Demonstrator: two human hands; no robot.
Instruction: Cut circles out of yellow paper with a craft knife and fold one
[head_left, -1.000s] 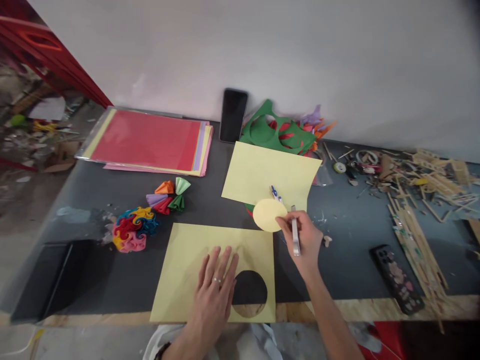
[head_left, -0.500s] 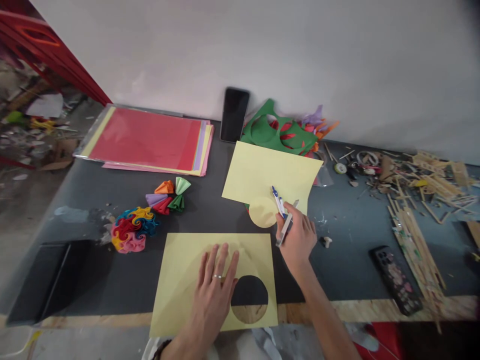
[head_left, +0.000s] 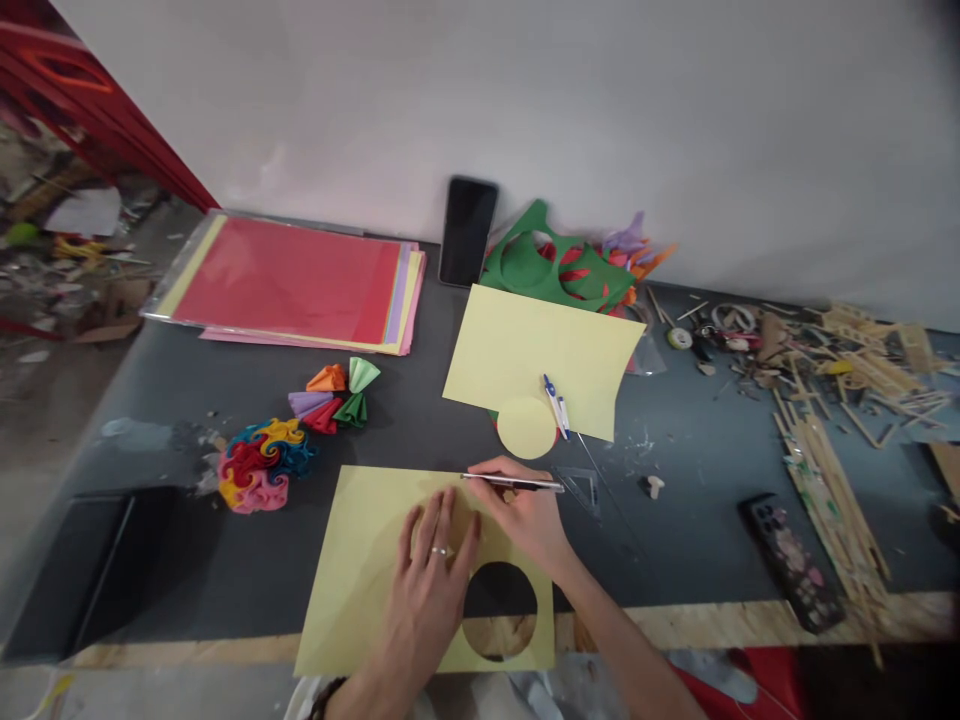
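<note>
My left hand (head_left: pixel 427 575) lies flat with its fingers spread on a yellow paper sheet (head_left: pixel 352 560), which has a round hole cut near its lower right corner. Above that hole, at the sheet's upper right part, my right hand (head_left: pixel 525 515) is closed around a slim silver craft knife (head_left: pixel 536 485). The knife lies almost level, and the paper under its tip is partly hidden by my fingers. Farther back, a yellow paper circle (head_left: pixel 526 428) sits beside a blue and white compass (head_left: pixel 556 408), which rests on a second yellow sheet (head_left: pixel 540 345).
A clear set square (head_left: pixel 581 490) lies right of my right hand. Coloured paper (head_left: pixel 292 280) in a sleeve, curled paper pieces (head_left: pixel 262 465) and folded paper pieces (head_left: pixel 326 400) are at left. A phone (head_left: pixel 469 230) leans on the wall; another phone (head_left: pixel 791 560) and wooden sticks (head_left: pixel 832 490) lie right.
My right hand has moved left and toward me with the craft knife, from beside the compass to the front sheet. The set square has come into view. My left hand stays on the sheet.
</note>
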